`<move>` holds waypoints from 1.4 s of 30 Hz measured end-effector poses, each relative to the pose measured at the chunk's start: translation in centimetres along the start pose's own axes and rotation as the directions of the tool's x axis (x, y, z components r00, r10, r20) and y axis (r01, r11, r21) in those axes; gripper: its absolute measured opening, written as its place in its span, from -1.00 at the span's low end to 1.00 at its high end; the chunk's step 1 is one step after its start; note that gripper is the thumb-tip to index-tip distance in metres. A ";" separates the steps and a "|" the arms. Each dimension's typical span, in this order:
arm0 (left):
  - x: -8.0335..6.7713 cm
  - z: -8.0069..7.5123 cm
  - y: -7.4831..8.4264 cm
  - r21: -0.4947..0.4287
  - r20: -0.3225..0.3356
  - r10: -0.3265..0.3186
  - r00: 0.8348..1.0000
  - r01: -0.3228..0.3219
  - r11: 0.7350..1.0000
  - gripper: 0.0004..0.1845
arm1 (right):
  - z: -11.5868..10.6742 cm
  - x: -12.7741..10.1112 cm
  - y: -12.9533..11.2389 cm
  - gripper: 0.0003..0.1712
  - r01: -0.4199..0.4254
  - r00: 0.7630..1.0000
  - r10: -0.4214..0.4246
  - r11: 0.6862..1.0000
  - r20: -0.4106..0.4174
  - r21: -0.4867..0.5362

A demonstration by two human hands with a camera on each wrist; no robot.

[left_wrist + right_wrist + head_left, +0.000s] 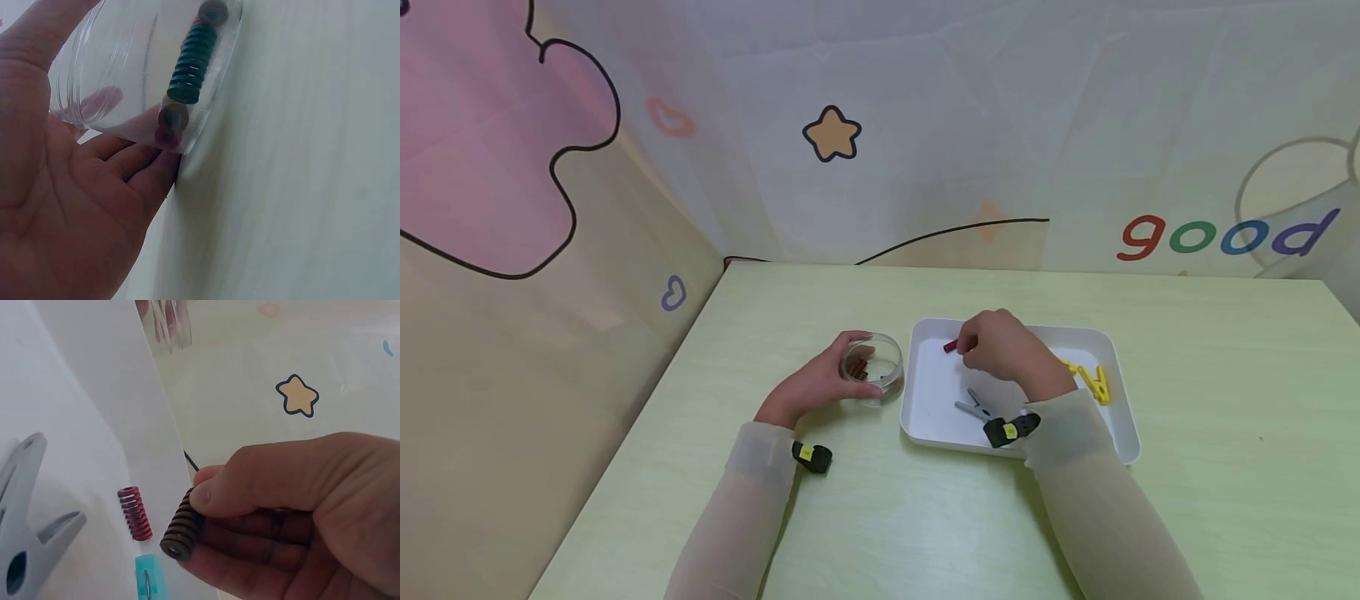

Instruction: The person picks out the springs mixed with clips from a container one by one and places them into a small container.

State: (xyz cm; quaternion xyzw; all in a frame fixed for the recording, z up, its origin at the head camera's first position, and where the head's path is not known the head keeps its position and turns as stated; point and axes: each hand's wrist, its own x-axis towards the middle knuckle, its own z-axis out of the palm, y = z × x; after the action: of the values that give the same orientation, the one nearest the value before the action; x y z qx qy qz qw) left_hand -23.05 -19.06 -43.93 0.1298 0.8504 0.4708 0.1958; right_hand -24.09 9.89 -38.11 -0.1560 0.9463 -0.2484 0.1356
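R hand (294, 512) pinches 1 brown spring (182, 530) over the tray (925, 417); 1 red spring (135, 513) lies there. L hand (816, 383) grips 1 clear jar (872, 367) w/ 1 green spring (192, 59).

- springs outside the clear jar (872, 367) — 2: one brown spring (181, 531) pinched in the right hand (294, 519), one red spring (135, 512) lying in the white tray (940, 400)
- springs inside the jar — green spring (190, 59) plus brownish ones, exact count unclear
- clothespins in the tray — 1 grey clothespin (973, 408), 2 yellow clothespins (1093, 382), 1 light-blue clothespin (150, 578) partly seen
- jar — 1, left hand (816, 383) on it
- tray — 1
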 end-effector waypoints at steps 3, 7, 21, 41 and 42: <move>0.1 0.0 -0.1 0.003 0.001 0.004 1.000 -0.004 1.000 -0.04 | -0.1 -0.1 -0.2 -0.85 0.052 0.998 -0.052 0.999 -0.032 -0.002; 0.1 0.0 -0.1 0.007 0.000 0.000 1.000 0.000 1.000 -0.04 | -0.1 -0.1 -0.2 -0.84 0.082 0.994 -0.082 0.997 -0.065 0.001; 0.2 0.1 -0.2 -0.002 0.003 -0.008 1.000 0.008 1.000 -0.03 | -0.1 -0.2 -1.0 -0.83 0.142 0.972 -0.129 0.988 -0.195 0.055; 0.2 0.1 -0.1 -0.009 0.004 -0.011 1.000 0.011 1.000 -0.03 | 0.7 -0.3 -2.3 -0.89 0.291 0.922 -0.198 0.921 -0.334 0.259; 0.2 0.1 -0.1 -0.010 0.005 -0.011 1.000 0.011 1.000 -0.03 | 0.8 -0.2 -2.4 -0.89 0.295 0.920 -0.201 0.920 -0.336 0.258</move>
State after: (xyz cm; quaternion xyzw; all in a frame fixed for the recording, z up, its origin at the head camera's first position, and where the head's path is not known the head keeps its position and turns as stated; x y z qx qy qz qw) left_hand -23.16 -18.99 -44.09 0.1252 0.8482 0.4737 0.2009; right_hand -23.05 7.65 -37.51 -0.2132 0.8785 -0.4269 -0.0219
